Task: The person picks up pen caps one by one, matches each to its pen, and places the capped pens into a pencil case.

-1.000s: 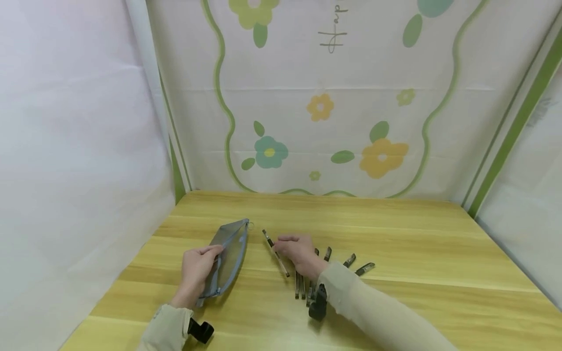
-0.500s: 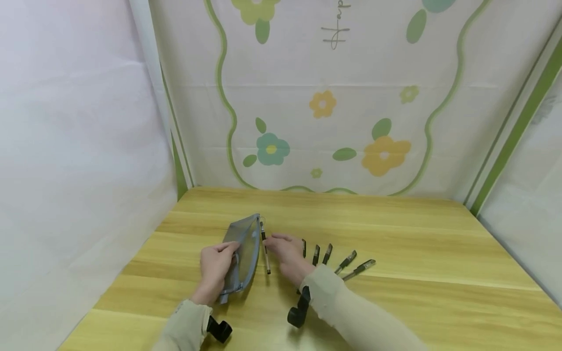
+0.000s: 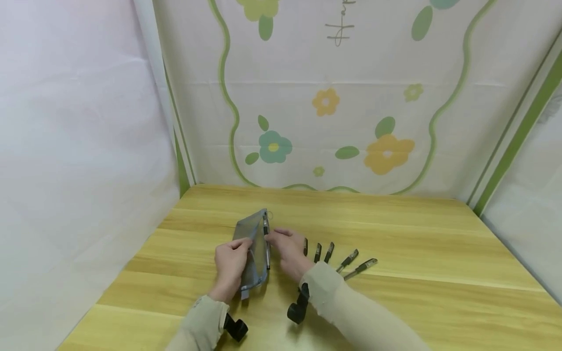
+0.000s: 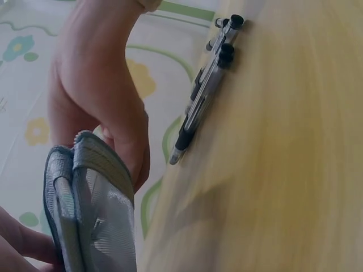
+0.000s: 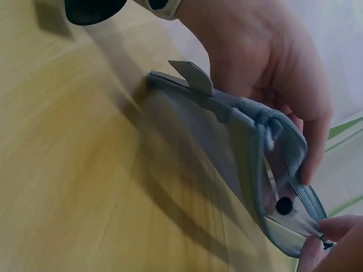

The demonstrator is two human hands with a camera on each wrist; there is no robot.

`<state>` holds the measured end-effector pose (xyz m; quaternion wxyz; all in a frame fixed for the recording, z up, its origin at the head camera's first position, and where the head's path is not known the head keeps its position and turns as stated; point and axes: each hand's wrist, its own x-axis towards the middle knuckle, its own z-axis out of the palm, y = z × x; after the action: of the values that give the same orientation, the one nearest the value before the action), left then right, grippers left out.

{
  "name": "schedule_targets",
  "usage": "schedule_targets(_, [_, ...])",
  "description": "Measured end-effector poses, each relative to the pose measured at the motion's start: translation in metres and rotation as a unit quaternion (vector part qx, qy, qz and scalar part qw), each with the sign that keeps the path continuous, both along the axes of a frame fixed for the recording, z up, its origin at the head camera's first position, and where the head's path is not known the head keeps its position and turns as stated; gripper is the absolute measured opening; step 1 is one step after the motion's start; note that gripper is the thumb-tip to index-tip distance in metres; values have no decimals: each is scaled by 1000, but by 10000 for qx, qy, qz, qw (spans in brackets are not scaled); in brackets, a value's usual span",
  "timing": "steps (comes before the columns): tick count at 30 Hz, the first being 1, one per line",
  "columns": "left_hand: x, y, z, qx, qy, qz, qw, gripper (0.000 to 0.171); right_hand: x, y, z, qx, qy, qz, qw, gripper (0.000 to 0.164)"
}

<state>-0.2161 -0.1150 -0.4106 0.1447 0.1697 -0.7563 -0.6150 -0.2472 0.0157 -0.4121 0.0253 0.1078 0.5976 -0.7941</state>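
In the head view my left hand pinches the side of a grey-blue mesh zip pouch, which is raised on edge with its mouth toward the right. My right hand holds a clear-barrelled black pen upright along that mouth. From the right wrist, the pen's round black end shows between the two zip edges of the pouch, and left-hand fingers curl over its rim. The left wrist view has the pouch partly hiding the right fingertips.
Several black-capped pens lie fanned on the wooden table, partly behind the right forearm. In the left wrist view, pens lie close together on the wood. A flower-patterned cloth hangs behind the table.
My left hand has carried the pouch rightward. The right hand has brought its pen left and turned it more upright, so pen and pouch mouth now meet.
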Motion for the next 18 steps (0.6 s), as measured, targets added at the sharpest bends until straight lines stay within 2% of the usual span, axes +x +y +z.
schedule_targets(5, [1,8,1,77,171,6,9998,15,0,-3,4,330,145,11,9993,35])
schedule_targets(8, [0,9,-1,108,232,-52,9997,14,-1,-5,3,432,260,161,9986,36])
schedule_targets(18, [-1,6,-4,263,372,-120,9989,15,-4,3,-2,185,629,1106,9917,44])
